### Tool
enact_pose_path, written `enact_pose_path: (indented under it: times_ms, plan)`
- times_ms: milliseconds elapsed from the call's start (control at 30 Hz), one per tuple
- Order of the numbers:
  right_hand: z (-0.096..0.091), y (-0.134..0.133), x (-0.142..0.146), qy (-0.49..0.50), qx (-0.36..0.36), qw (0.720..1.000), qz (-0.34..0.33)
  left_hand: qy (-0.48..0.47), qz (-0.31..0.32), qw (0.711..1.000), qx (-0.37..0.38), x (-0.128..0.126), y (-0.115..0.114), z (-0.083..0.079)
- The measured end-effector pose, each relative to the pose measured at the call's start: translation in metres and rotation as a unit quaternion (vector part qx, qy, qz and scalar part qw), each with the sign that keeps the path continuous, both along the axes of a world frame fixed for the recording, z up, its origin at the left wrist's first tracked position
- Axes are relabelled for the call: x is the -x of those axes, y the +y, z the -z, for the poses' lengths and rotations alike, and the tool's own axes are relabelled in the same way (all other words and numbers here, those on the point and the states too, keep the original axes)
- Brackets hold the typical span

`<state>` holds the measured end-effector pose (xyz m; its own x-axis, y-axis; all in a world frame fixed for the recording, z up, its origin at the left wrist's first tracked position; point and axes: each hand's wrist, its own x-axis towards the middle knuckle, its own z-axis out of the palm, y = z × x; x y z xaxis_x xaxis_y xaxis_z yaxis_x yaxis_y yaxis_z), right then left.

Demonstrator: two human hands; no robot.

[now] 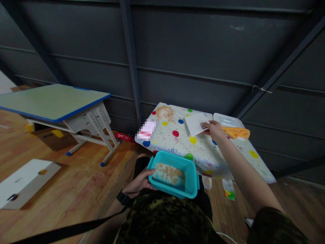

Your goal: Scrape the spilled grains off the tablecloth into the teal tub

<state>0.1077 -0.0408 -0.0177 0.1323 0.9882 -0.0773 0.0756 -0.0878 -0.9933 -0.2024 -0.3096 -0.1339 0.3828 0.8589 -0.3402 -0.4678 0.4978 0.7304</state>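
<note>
My left hand (142,181) grips the left rim of a turquoise plastic tub (191,169), thumb over the edge. The tub rests at my lap and holds a mix of white grains and yellowish beans (170,174). Over the table, my right hand (214,129) pinches the edge of a white card with comb-like slots (194,125) on its far side. A pile of the same-looking beans and white grains (165,113) lies on the spotted tablecloth (166,144) at the far left of the table.
A clear plastic tray (227,120) and an orange cloth (236,132) sit on the right of the table. A blurred-out pinkish object (147,129) lies on its left. Further left stand a blue-edged desk (56,101) and a white box (27,179) on the floor.
</note>
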Motion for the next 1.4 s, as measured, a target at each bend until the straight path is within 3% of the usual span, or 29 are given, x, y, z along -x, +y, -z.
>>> enact_pose_path:
  times_ms: [233,400,633,967,1200,1400]
  plan:
    - [0.022,-0.003,-0.001,-0.003,0.033,0.999,-0.027,0.025,-0.014,1.000,-0.009,0.001,0.001,0.003]
    - [0.018,0.002,-0.001,0.004,0.015,0.998,-0.066,0.026,-0.018,0.999,-0.007,0.002,0.000,0.003]
    - [0.012,0.018,-0.021,-0.021,-0.003,0.999,0.029,0.024,-0.024,0.999,-0.015,0.002,-0.001,0.000]
    - [0.024,0.025,-0.024,-0.030,0.005,0.998,0.052,0.013,-0.009,1.000,0.001,0.001,-0.001,-0.004]
    - [0.030,0.024,-0.001,0.014,0.019,1.000,0.013,0.026,-0.018,0.999,-0.003,0.002,-0.009,-0.014]
    - [0.029,0.028,0.003,0.029,0.012,0.999,-0.017,-0.064,0.002,0.998,0.013,0.004,-0.029,-0.033]
